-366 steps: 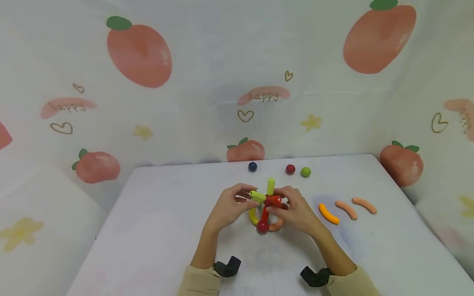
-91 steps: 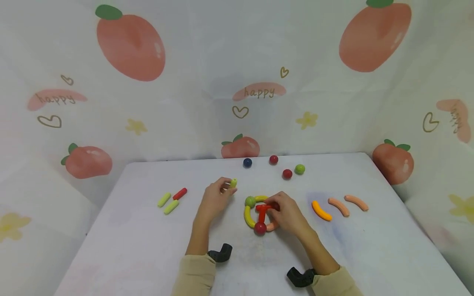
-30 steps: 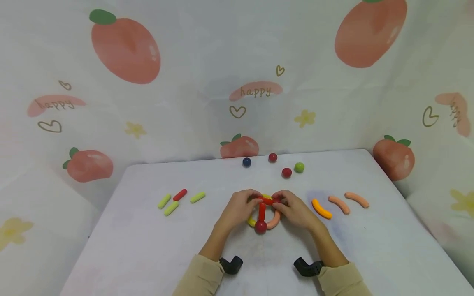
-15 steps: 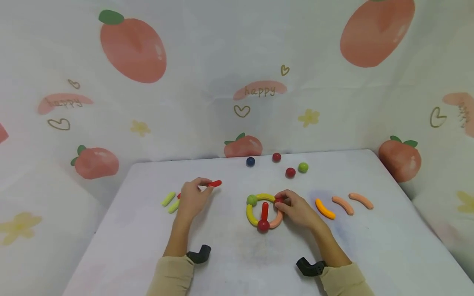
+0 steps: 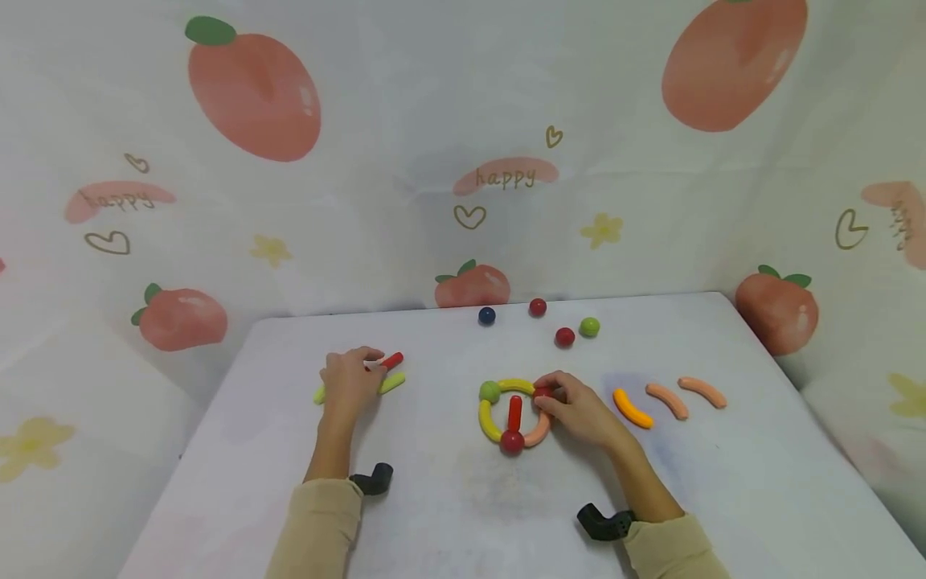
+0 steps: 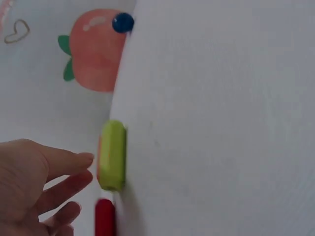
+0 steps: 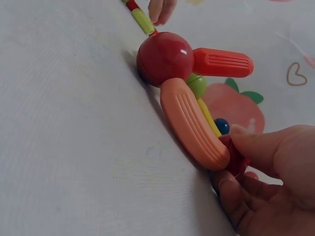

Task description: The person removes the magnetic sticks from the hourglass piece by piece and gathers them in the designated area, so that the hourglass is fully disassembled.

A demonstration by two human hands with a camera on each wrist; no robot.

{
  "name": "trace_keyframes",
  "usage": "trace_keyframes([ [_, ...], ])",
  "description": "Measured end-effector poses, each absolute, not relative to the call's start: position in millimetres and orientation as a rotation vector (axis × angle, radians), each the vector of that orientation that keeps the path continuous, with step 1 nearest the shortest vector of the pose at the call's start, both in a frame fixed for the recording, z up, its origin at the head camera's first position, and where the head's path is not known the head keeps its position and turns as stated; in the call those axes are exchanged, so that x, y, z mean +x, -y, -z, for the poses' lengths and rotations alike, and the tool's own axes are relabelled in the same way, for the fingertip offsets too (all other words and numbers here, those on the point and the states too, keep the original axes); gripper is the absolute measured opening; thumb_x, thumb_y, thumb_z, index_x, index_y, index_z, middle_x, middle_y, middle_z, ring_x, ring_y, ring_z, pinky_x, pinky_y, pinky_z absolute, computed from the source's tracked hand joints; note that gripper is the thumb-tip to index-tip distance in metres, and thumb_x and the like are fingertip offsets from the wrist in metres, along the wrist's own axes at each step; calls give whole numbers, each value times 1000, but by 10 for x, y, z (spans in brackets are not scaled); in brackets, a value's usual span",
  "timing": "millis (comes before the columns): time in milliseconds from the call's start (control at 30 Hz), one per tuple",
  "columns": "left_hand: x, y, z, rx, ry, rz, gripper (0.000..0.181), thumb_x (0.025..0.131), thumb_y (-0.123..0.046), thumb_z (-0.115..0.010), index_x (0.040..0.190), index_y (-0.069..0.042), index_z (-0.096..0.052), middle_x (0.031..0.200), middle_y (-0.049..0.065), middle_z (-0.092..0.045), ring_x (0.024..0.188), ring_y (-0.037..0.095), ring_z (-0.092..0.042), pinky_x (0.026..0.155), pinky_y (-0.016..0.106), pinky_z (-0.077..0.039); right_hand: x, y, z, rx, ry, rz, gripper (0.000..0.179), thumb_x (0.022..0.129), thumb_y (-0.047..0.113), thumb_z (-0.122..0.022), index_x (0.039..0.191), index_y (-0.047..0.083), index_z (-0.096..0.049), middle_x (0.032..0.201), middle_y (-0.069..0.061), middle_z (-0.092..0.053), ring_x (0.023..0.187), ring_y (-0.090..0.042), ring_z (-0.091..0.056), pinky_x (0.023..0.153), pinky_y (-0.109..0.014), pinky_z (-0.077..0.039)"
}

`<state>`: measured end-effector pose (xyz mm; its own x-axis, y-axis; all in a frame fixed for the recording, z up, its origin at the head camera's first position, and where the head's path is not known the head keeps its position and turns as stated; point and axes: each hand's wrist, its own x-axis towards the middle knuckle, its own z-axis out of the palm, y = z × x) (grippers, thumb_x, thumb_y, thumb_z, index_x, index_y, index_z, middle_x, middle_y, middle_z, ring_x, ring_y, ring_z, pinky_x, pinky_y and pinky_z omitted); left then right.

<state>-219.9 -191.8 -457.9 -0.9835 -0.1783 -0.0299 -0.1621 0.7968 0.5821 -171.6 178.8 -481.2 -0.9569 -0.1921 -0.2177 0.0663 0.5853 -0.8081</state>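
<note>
In the head view my left hand (image 5: 350, 379) is over the left of the table, beside a red stick (image 5: 393, 361) and a yellow-green stick (image 5: 392, 383). Its fingers are apart from the yellow-green stick (image 6: 113, 156) in the left wrist view, and another red stick (image 6: 105, 217) lies nearby. My right hand (image 5: 575, 404) pinches a red ball (image 7: 236, 160) at the corner of a ring of curved pieces and balls. This ring has yellow pieces (image 5: 488, 420), a salmon piece (image 7: 194, 125), a green ball (image 5: 489, 392) and a front red ball (image 7: 165, 60) bearing a raised red stick (image 7: 224, 62).
Along the back of the table are a dark blue ball (image 5: 487, 316), red balls (image 5: 538, 307) and a green ball (image 5: 589, 326). To the right lie an orange curved piece (image 5: 633, 408) and salmon curved pieces (image 5: 667, 401). A printed curtain rises behind the table.
The sticks once atop the ring have come off to the left. My left hand carried the last red one leftward and let go of it. My right hand stays at the ring's red ball.
</note>
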Motion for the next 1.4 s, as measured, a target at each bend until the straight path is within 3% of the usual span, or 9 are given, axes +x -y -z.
trace_keyframes([
  [133,-2076,1686,4481,97,2879,1125,28,99,-25,-65,125,-16,-70,123,11,-68,117,33,-51,94,47,-50,-1698,-1816,4746,-136,-2567,1276,39,99,29,-68,134,16,-58,122,-6,-61,99,-18,-57,90,-34,-58],
  [233,-1931,1383,4397,-104,2850,1243,26,98,-28,-69,122,-20,-72,118,1,-72,110,23,-58,90,39,-54,-1666,-1844,4654,-148,-2598,1268,39,96,28,-71,131,15,-61,122,-7,-59,96,-18,-57,82,-29,-57],
  [433,-1693,822,4377,-368,2956,1398,27,95,-34,-72,121,-25,-73,110,-8,-72,98,16,-56,76,25,-52,-1505,-1784,4571,-272,-2516,1277,21,90,31,-78,104,15,-72,85,-2,-61,80,-17,-55,64,-21,-45],
  [600,-1649,574,4475,-439,3037,1465,29,93,-34,-74,120,-22,-73,109,-6,-73,92,16,-55,68,21,-50,-1397,-1625,4659,-347,-2489,1225,31,83,40,-83,100,15,-75,68,5,-58,65,-11,-53,56,-19,-38],
  [733,-1630,484,4514,-479,3038,1527,29,93,-31,-76,119,-21,-73,105,-5,-73,87,16,-55,63,20,-49,-1368,-1548,4710,-358,-2531,1178,29,81,41,-85,94,17,-76,60,9,-54,56,-6,-47,52,-17,-31],
  [933,-1642,490,4552,-505,2972,1651,23,94,-27,-74,116,-22,-69,97,-5,-68,82,16,-55,61,19,-47,-1377,-1536,4724,-368,-2547,1180,22,82,39,-84,91,20,-77,58,9,-52,56,-5,-44,51,-17,-29],
  [1167,-1729,746,4518,-235,2662,2113,30,98,-31,-69,125,-20,-64,114,1,-69,106,18,-62,91,28,-55,-1398,-1561,4702,-330,-2530,1201,30,82,37,-85,103,16,-79,60,7,-55,59,-9,-48,52,-19,-32],
  [1233,-1757,894,4437,-137,2601,2065,34,97,-32,-70,128,-20,-62,118,0,-68,110,18,-63,94,30,-56,-1391,-1572,4698,-324,-2522,1204,33,82,37,-85,105,15,-79,61,6,-55,59,-10,-49,53,-19,-33],
  [1400,-1772,1415,4326,37,2627,1717,34,97,-27,-70,130,-21,-62,122,0,-66,112,20,-64,89,30,-59,-1381,-1581,4706,-311,-2493,1224,33,81,37,-85,106,15,-79,63,5,-54,61,-11,-49,54,-19,-33],
])
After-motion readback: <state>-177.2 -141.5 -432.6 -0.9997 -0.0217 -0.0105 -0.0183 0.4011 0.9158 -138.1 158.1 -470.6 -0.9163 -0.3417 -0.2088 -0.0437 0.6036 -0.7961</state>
